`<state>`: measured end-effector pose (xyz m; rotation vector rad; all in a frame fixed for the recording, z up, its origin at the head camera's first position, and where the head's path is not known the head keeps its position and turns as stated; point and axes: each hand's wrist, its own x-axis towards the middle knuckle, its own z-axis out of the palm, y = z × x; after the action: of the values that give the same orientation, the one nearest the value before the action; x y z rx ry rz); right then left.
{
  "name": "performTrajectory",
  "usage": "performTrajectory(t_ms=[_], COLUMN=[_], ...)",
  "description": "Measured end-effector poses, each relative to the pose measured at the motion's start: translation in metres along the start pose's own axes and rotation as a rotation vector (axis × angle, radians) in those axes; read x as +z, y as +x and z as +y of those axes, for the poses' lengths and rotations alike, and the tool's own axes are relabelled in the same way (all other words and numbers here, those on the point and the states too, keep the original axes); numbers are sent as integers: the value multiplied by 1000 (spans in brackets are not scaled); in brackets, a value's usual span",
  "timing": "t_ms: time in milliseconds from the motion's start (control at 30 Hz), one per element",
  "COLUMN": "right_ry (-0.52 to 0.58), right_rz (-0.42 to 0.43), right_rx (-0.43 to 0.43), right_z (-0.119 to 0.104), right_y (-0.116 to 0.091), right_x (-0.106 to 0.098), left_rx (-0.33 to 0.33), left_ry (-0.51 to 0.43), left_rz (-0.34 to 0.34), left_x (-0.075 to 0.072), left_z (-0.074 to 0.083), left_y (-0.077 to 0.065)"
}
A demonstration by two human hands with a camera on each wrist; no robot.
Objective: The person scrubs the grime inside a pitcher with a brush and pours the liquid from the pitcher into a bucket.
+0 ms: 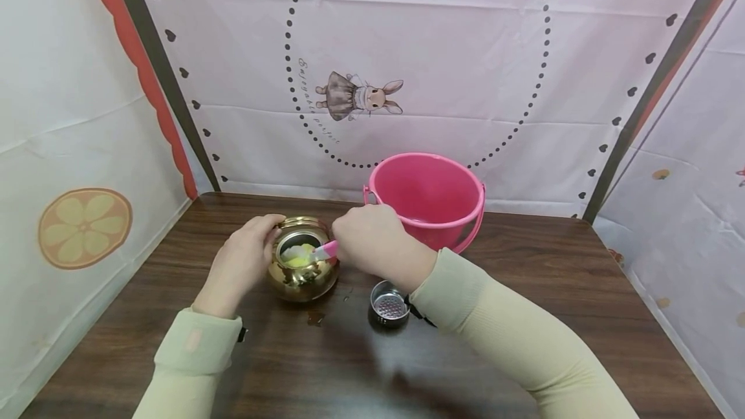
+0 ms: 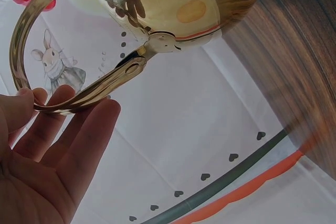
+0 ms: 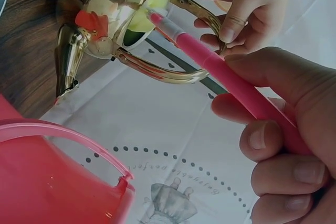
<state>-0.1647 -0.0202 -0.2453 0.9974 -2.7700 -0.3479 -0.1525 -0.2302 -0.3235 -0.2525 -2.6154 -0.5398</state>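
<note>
A shiny gold teapot [image 1: 301, 284] stands lidless on the table's left half, its mouth tipped towards the head camera. My left hand [image 1: 247, 257] holds its arched handle [image 2: 123, 72] between thumb and fingers. In my right hand [image 1: 377, 238] is a pink-handled brush [image 3: 226, 72], gripped with the fingers curled round the handle. Its yellow and white head [image 1: 298, 256] sits inside the teapot's mouth; the lower part of the head is hidden there. The spout [image 3: 67, 61] shows in the right wrist view.
Behind my right hand stands a pink bucket [image 1: 427, 189] with its handle hanging at the side. A small metal strainer cup [image 1: 390, 308] with a perforated bottom sits near my right wrist. Wet drops [image 1: 315, 319] lie on the brown table [image 1: 279, 367]. Printed cloth walls surround it.
</note>
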Motion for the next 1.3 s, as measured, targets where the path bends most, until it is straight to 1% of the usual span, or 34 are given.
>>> performTrajectory(t_ms=[333,733,1033,1300], right_ry=[35,53,37,15], right_rz=[-31,-48,-21,0], right_rx=[50,109,119,109], right_z=[2,1,4,7], right_y=[2,2,1,0], right_x=[-1,-1,3,10], left_rx=[18,18,35,34], left_ry=[-3,2,-15,-15], left_rz=[30,27,42,35], left_x=[2,3,3,2], left_z=[0,-1,-1,0], left_y=[0,0,1,1])
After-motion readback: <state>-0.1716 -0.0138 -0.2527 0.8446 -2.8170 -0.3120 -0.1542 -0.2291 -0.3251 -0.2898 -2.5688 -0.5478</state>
